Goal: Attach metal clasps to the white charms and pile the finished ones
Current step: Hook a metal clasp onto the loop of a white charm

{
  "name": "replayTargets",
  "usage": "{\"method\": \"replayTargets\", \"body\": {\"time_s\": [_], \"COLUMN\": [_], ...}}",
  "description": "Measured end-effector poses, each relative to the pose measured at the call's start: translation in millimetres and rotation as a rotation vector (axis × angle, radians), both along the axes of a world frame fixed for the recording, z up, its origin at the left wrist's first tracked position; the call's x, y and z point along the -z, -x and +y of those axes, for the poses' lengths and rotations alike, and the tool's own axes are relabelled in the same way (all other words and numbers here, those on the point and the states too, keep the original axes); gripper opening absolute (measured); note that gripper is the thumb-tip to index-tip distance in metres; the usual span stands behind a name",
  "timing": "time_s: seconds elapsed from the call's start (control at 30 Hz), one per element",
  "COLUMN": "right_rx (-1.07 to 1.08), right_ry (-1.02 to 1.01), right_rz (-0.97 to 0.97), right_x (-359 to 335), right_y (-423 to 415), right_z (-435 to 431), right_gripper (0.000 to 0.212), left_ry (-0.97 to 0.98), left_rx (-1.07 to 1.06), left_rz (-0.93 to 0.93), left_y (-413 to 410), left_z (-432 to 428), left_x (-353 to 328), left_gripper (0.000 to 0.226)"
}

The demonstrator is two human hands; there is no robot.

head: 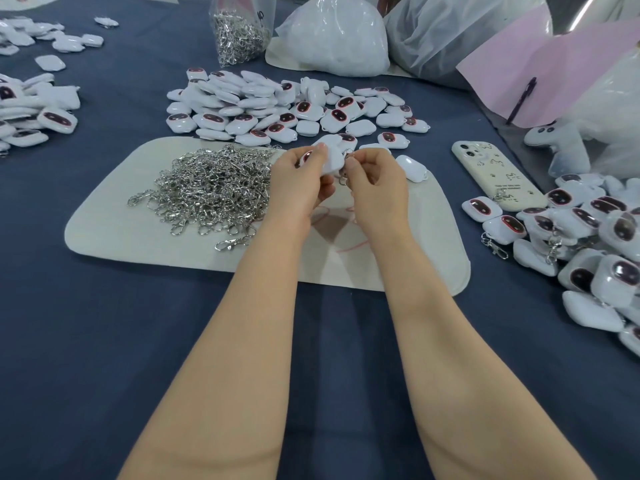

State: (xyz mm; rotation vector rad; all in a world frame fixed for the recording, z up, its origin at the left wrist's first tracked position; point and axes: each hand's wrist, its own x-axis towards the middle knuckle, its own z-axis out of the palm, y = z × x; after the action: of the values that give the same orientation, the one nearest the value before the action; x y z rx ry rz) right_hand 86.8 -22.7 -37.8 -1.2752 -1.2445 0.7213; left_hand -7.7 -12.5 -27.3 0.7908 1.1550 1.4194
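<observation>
My left hand (302, 181) grips a white charm (332, 157) above the cream mat (408, 258). Right beside it, my right hand (375, 183) pinches a metal clasp (346, 164) at the charm's edge; part of the clasp hangs below my fingers. A heap of loose metal clasps (211, 192) lies on the mat's left half. Behind the mat spreads a pile of white charms (277, 105) with dark oval faces. To the right lies a pile of charms with clasps attached (588, 237).
A cream phone (495, 174) lies right of the mat. A clear bag of clasps (239, 29) and white plastic bags (336, 36) stand at the back. More charms (34, 112) cover the far left. A pink sheet (554, 71) and a white plush toy (568, 143) sit at right.
</observation>
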Motion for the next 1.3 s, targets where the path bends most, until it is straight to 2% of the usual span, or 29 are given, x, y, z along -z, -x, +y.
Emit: {"method": "replayTargets", "body": {"time_s": [0.13,0.33,0.47,0.63,0.77,0.9,1.13,1.3], "right_rx": [0.044,0.073,0.071,0.034,0.031,0.066,0.069,-0.038], "right_ry": [-0.026,-0.035,-0.065,-0.069,-0.042,-0.004,0.044,0.123], "right_rz": [-0.004,-0.021,-0.144,-0.367,-0.478,-0.390,-0.229,-0.164], "right_x": [-0.7,-4.4,-3.9,-2.2,0.8,1.3,-3.4,-11.3], "right_y": [2.6,4.1,0.3,-6.3,-6.3,-6.6,-7.6,-11.6], "right_z": [0.0,-0.6,-2.6,0.0,0.9,0.4,1.4,0.2], "right_gripper": [0.020,0.009,0.008,0.012,0.012,0.013,0.027,0.017], "left_ry": [0.022,0.026,0.013,-0.120,-0.272,-0.279,-0.177,-0.217], "left_rx": [0.028,0.056,0.037,-0.066,-0.128,-0.104,-0.035,0.014], "left_rz": [-0.047,0.057,0.101,0.355,0.535,0.550,0.453,0.485], "left_y": [-1.6,-3.8,-4.2,-3.6,-2.6,-3.3,-3.8,-10.6], "left_z": [0.4,0.9,0.0,-3.1,-2.8,-2.5,-3.5,-7.7], "left_x": [-0.5,1.3,1.3,0.4,2.1,1.7,-1.4,-6.3], "left_gripper": [0.008,0.010,0.021,0.007,0.019,0.010,0.016,0.020]}}
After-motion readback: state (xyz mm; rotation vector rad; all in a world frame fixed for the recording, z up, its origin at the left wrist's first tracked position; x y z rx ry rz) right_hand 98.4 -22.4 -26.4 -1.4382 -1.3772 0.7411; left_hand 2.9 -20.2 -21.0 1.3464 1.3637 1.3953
